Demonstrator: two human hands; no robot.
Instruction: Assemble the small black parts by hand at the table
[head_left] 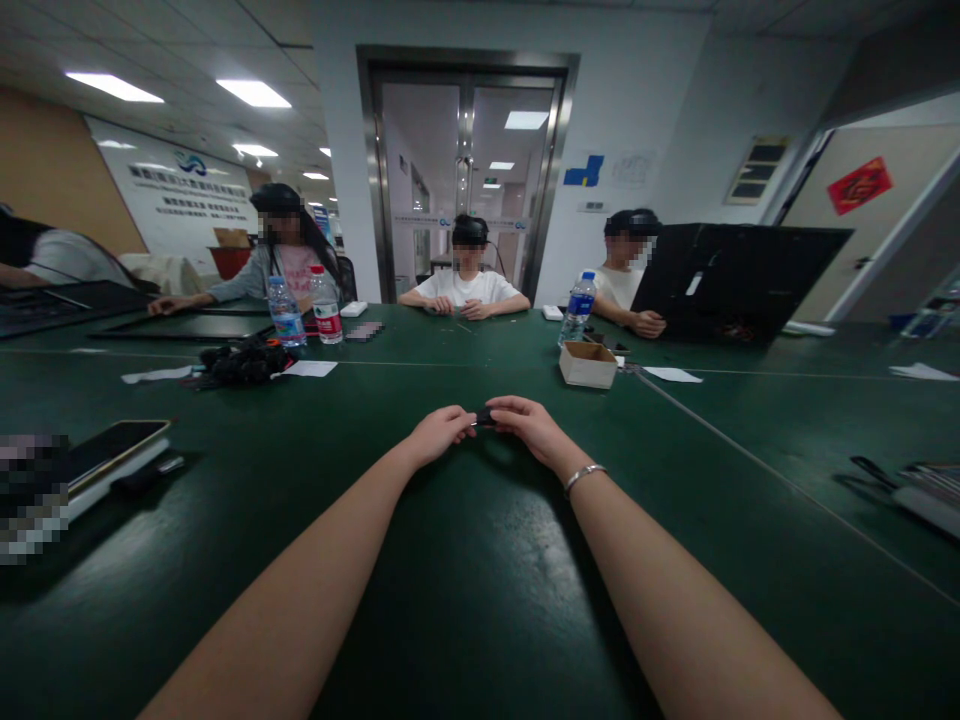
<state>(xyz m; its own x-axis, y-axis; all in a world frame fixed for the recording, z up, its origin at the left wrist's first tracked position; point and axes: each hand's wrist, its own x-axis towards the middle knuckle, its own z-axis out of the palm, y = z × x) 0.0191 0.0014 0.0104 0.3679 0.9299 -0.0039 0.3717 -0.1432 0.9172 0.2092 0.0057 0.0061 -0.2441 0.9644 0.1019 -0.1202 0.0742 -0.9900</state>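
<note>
Between my two hands, just above the green table (480, 560), is a small black object (485, 416) with a silvery metal end; its kind is too small to make out. My left hand (442, 432) pinches the metal end between thumb and fingers. At the black end, my right hand (527, 423) closes its thumb and fingertips, partly hiding it. A silver bracelet (583, 478) circles my right wrist.
Ahead stand a small open box (588, 365) and a blue-capped bottle (577, 309). Black cables (244, 362) and two bottles lie left of them. A phone (112, 445) rests on the near left. Several people sit across, one behind a large black panel (731, 280).
</note>
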